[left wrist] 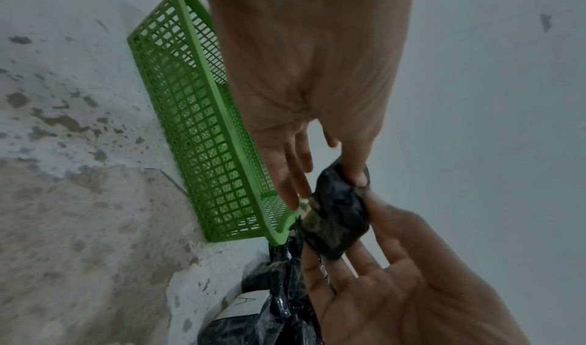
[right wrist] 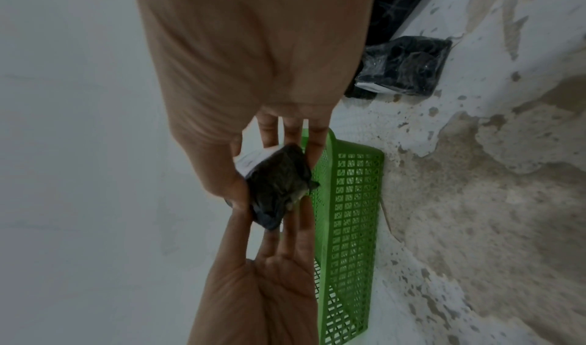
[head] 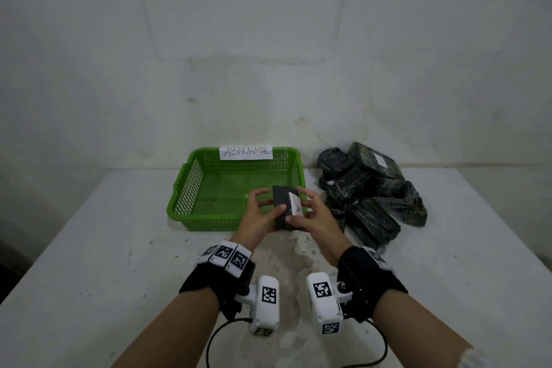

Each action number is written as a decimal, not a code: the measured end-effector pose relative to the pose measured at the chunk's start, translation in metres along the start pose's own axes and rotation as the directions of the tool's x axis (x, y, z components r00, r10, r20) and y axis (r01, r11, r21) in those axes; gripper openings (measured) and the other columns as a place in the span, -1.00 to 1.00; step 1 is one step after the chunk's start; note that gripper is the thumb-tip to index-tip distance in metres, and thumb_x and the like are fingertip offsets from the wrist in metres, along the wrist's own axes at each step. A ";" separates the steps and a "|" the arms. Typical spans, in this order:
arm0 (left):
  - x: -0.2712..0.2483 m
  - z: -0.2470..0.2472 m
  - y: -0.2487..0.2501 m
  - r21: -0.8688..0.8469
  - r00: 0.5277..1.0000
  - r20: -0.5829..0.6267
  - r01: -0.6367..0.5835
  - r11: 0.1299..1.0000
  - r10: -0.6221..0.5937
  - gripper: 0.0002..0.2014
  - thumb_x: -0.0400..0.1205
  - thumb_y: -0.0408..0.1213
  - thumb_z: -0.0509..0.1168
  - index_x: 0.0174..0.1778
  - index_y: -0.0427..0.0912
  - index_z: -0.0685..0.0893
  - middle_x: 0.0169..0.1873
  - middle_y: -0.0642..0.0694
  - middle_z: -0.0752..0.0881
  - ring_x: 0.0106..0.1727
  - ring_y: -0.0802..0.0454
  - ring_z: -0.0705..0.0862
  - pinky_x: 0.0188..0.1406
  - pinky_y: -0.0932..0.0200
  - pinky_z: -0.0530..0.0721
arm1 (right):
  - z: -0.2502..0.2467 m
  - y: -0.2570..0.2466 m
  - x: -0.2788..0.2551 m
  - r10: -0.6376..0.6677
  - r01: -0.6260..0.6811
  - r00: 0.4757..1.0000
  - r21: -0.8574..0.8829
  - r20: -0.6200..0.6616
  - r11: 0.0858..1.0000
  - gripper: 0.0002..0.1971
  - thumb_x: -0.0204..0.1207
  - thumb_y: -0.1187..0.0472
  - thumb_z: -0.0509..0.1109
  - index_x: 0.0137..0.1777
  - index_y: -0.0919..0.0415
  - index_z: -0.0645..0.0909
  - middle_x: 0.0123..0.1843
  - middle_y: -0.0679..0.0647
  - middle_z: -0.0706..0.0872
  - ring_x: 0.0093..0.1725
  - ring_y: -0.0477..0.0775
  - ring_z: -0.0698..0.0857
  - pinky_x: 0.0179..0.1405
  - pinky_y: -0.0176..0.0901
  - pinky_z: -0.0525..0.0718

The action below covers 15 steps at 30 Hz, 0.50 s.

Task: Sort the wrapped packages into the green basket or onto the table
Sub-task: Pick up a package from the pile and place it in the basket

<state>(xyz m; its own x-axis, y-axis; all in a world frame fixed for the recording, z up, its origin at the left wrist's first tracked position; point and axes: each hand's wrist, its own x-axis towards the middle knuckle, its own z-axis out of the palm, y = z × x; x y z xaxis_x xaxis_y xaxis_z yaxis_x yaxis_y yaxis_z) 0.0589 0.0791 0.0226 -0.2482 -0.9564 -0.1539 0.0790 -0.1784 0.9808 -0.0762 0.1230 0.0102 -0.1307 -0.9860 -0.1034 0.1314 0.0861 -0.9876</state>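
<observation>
A white table (head: 119, 248) with worn, brownish patches in its paint carries a green basket (head: 185, 197), which sits just beyond and left of where the hands meet. A heap of black wrapped packages (head: 373, 191) lies on it right of the grip, near the basket.

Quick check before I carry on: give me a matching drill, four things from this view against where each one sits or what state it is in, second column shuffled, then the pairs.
Things:
1. green basket
2. held package
3. pile of wrapped packages
4. paper sign

Places or states:
A. heaped on the table, right of the basket
B. fixed on the basket's far rim, handwritten
C. on the table, nothing inside
D. lifted above the basket's near edge, between the left hand and the right hand

Pairs: 1-C, 2-D, 3-A, 4-B
</observation>
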 end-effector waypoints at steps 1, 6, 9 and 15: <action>0.000 -0.001 0.000 0.012 0.999 -0.025 -0.040 0.999 0.040 -0.58 0.56 -0.51 0.33 0.22 -0.13 0.32 0.09 -0.18 0.52 0.04 -0.15 0.64 -0.40 0.17 0.76 | 0.000 0.000 0.000 0.013 -0.012 1.000 0.052 -0.025 0.999 -0.42 0.52 0.30 0.46 0.49 -0.03 0.38 0.30 0.08 0.60 0.23 0.13 0.68 0.03 -0.11 0.70; 0.003 -0.005 -0.003 0.095 0.998 0.009 -0.065 0.993 0.064 -0.82 0.59 -0.59 0.24 0.01 -0.26 0.53 -0.15 -0.13 0.52 -0.16 -0.03 0.60 -0.51 0.31 0.71 | -0.005 -0.002 0.004 0.085 -0.056 0.990 0.240 -0.116 0.969 -0.70 0.70 0.21 0.22 0.41 0.03 0.44 0.23 0.15 0.64 0.08 0.06 0.68 -0.13 -0.16 0.60; 0.003 -0.005 -0.007 0.114 1.000 0.026 -0.001 0.994 -0.002 -0.87 0.63 -0.56 0.19 -0.04 -0.26 0.54 -0.22 -0.10 0.56 -0.22 0.06 0.59 -0.50 0.25 0.72 | -0.007 -0.001 0.004 0.099 -0.057 0.988 0.320 -0.117 0.946 -0.62 0.65 0.40 0.26 0.41 0.13 0.39 -0.11 0.12 0.59 -0.13 0.01 0.65 -0.15 -0.14 0.60; 0.000 0.006 -0.004 0.065 0.987 0.046 0.150 0.987 -0.153 -0.83 0.74 -0.32 0.06 -0.04 -0.21 0.55 -0.13 -0.20 0.65 -0.05 -0.13 0.63 -0.11 -0.03 0.67 | 0.001 -0.001 -0.002 0.186 -0.183 0.982 0.105 -0.021 0.977 -0.56 0.53 0.11 0.47 0.39 0.06 0.50 0.12 0.11 0.67 0.04 0.04 0.68 -0.05 -0.09 0.58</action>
<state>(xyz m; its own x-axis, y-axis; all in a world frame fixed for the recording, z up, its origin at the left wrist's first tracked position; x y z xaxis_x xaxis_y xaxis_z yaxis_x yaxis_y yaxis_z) 0.0527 0.0813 0.0191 -0.3012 -0.9062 -0.2968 -0.0216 -0.3046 0.9522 -0.0747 0.1247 0.0120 -0.1247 -0.9494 -0.2882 0.2555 0.2499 -0.9339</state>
